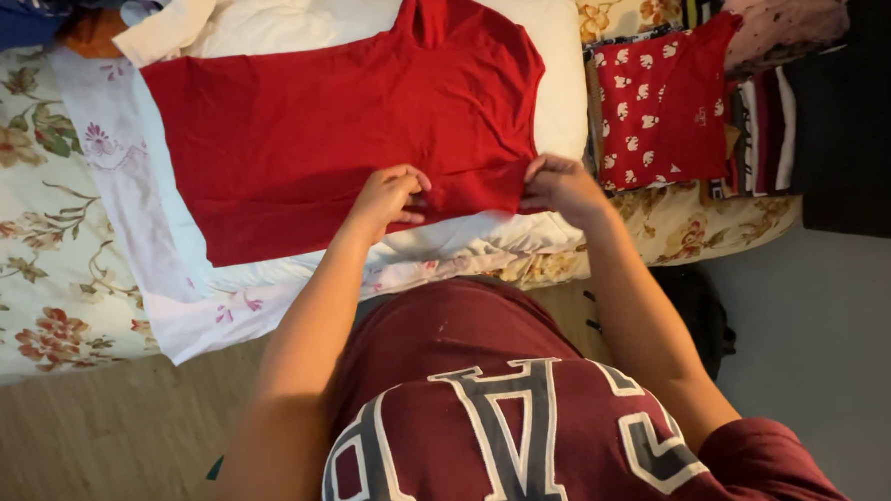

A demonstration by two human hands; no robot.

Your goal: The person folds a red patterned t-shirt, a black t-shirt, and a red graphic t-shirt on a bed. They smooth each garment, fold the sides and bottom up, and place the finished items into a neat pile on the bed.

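Head camera looks down on a plain red cotton T-shirt [339, 115] that lies spread flat on a white pillow [558, 65] at the edge of the bed. The left hand [388, 198] pinches the near hem of this shirt between thumb and curled fingers, so the hand is closed on the cloth. The right hand [561, 185] grips the same hem a little further along, near the corner of the shirt, also closed on the fabric. Between both hands the hem is lifted slightly and makes small folds. Under the pillow I see a thin white sheet with small pink flowers [167, 283], and under that a cream bedspread with large flower print [25, 249]. Just beside the pillow, on the right, a folded red garment with white pattern [659, 101] rests on top of a pile of folded clothes [766, 131]. Below the bed is a wooden floor [83, 437].
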